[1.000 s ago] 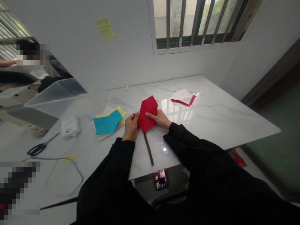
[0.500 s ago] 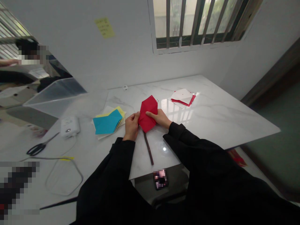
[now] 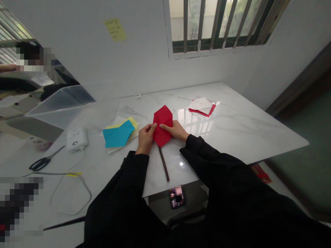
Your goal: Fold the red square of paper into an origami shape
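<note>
Between my two hands is a red piece of paper [image 3: 163, 115] with pointed ends and visible creases, held over the table. My left hand [image 3: 146, 136] pinches its left edge, thumb on top. My right hand [image 3: 176, 130] grips the right edge with the thumb lying across the face; its other fingers are hidden behind the paper. A thin dark brown stick [image 3: 164, 165] lies on the table below the paper, its upper end hidden under it. Several tiny shiny bits [image 3: 173, 111] lie just beyond the paper's right side.
Left of my hands lies a pile of blue and yellow paper [image 3: 119, 133]. Red and white papers [image 3: 201, 106] lie at the back right. Farther left are scissors [image 3: 42, 163], a white device [image 3: 77, 139] and a grey cable [image 3: 89, 193]. Another person is at the far left.
The red paper has turned slightly and shifted a little left, uncovering more shiny bits. My left thumb has slid further onto its face. Both hands still hold it.
</note>
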`<state>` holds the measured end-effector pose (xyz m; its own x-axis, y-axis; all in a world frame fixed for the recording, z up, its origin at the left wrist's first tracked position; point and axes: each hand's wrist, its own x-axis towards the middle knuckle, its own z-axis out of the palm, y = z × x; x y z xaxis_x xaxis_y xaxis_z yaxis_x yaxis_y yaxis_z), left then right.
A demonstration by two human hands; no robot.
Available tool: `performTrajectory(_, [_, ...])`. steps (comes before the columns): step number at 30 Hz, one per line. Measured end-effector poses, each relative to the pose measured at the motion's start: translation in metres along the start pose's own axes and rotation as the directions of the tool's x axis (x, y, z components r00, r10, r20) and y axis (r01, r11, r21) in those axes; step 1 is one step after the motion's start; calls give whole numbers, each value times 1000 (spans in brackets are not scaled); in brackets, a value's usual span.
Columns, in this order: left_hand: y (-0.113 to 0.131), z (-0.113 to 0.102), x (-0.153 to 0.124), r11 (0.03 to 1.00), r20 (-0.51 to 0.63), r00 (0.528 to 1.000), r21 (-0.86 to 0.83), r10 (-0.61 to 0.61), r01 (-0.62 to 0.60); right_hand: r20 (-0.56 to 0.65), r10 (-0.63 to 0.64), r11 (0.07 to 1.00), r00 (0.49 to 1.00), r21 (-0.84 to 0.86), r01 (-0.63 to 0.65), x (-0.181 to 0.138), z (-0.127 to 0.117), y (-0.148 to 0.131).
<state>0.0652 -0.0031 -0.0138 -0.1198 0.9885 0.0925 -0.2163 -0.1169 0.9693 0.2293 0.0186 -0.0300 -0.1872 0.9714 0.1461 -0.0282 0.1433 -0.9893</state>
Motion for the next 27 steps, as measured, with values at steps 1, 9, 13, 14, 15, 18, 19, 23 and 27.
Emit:
performTrajectory(1, [0,0,1,1000,-9,1000,-12,-2,2,11,2,1000,1000,1,-2,0,0,-1])
performTrajectory(9, [3,0,2,993,-35,999,-114,-11,6,71,17,982,997,189,-30,0,3,-8])
performTrajectory(13, [3,-2,2,992,-48,999,-130,-3,-3,71,47,969,996,239,-63,2,2,-6])
performTrajectory(14, [3,-3,3,991,-49,999,-132,-1,-6,75,51,970,996,235,-68,2,1,-5])
performTrajectory(15, [3,-3,3,991,-50,999,-135,2,-9,80,50,971,996,228,-67,3,1,-4])
performTrajectory(18, [2,-4,4,990,-53,999,-143,5,-12,91,21,979,996,200,-39,4,1,-1])
performTrajectory(19, [2,-4,4,990,-49,999,-140,-1,-6,92,13,981,996,190,-31,4,1,0])
performTrajectory(23, [1,-3,3,995,17,1000,-97,-25,27,62,20,989,998,144,-28,5,1,-2])
performTrajectory(27, [1,-2,1,998,59,998,-52,-30,33,10,37,995,999,89,-38,3,0,-6])
